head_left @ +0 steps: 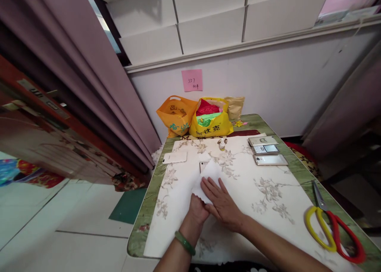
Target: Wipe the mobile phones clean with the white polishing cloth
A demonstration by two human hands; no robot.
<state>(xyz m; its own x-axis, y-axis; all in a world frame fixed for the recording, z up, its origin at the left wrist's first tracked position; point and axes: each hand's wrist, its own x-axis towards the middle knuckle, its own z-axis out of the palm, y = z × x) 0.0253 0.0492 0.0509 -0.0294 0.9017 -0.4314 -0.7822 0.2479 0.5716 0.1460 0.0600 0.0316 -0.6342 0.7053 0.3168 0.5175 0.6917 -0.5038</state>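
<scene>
A soft white sheet point(212, 169), cloth or paper I cannot tell, lies on the floral table cover, partly over a phone point(203, 166) whose top corner sticks out. My left hand point(199, 209) is curled closed at the near edge of this sheet, its fingertips mostly hidden. Flat on top rests my right hand point(222, 205), fingers stretched forward and thumb side close against the left hand. To the left is a white phone point(175, 157). Beyond the sheet stands a small bottle point(222, 145).
At the right edge lie a gold phone point(262, 140), a keypad phone point(265, 149) and a silver phone point(270, 159). Large scissors point(333, 228) with yellow and red handles lie nearer. An orange bag point(177, 113), a filled yellow bag point(212, 125) and a tan pouch point(235, 107) stand at the back.
</scene>
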